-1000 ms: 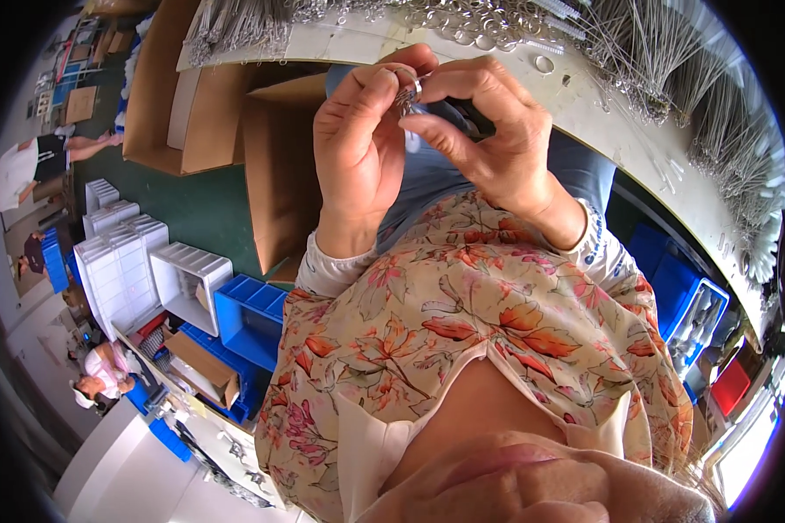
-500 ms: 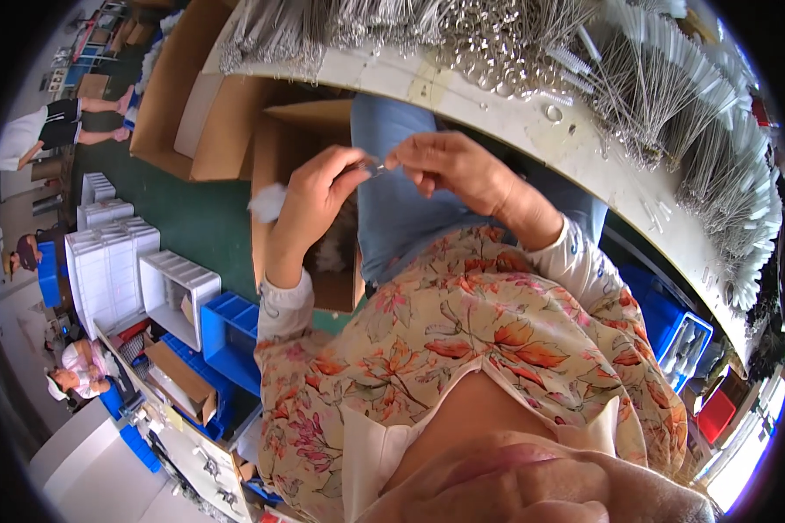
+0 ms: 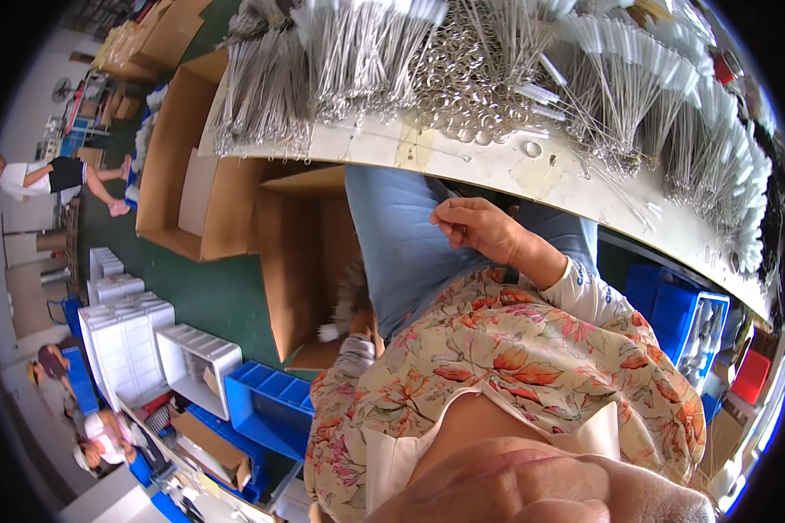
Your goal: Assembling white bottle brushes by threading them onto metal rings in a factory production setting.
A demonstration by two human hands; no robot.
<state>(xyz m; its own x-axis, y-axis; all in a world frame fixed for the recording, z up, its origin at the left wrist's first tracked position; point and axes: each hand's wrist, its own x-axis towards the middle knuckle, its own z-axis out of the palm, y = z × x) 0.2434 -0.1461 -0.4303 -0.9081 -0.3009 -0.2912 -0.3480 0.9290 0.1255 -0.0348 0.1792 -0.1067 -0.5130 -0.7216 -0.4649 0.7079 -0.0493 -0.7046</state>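
Head view's got the left hand (image 3: 360, 323) by bristly brushes (image 3: 351, 295) in the nearer carton (image 3: 298, 261), grip hidden, right hand (image 3: 481, 231) curled, can't tell if pinching anything, so probably boxing-up; next calls for restocking off the far table (image 3: 506, 172).

cream floral-print cloth garment (image 3: 506, 349) bore orange and pink blossoms | pointed off-white fabric collar (image 3: 595, 433) lay open | white right sleeve-end (image 3: 582, 295) showed blue marks | light-blue cloth trousers (image 3: 399, 240) covered legs | right hand (image 3: 481, 230) was bare

2 hands (image 3: 481, 228), 2 nearby cardboard boxes (image 3: 290, 279), 1 stray ring (image 3: 532, 156), seemingly 3 co-workers (image 3: 65, 174).
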